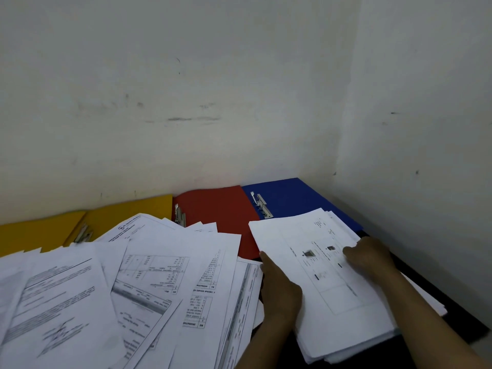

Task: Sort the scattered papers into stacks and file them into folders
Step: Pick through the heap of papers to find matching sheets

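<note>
Both hands are set on 1 gathered stack of papers: the left hand is pressed against its left long edge, and the right hand is laid on its top sheet, fingers curled down onto the page.

From the head view, the stack is seen with its long axis running away from the grip toward the far left, its far end overlapping the open blue folder, whose metal clip lies just beyond the left hand's side. To the left of the grip, the scattered papers are spread loose and overlapping, printed with text and tables. Beyond them lie an open red folder and a yellow folder. The blue folder is judged the nearest destination, with the left hand closer to its clip.
</note>
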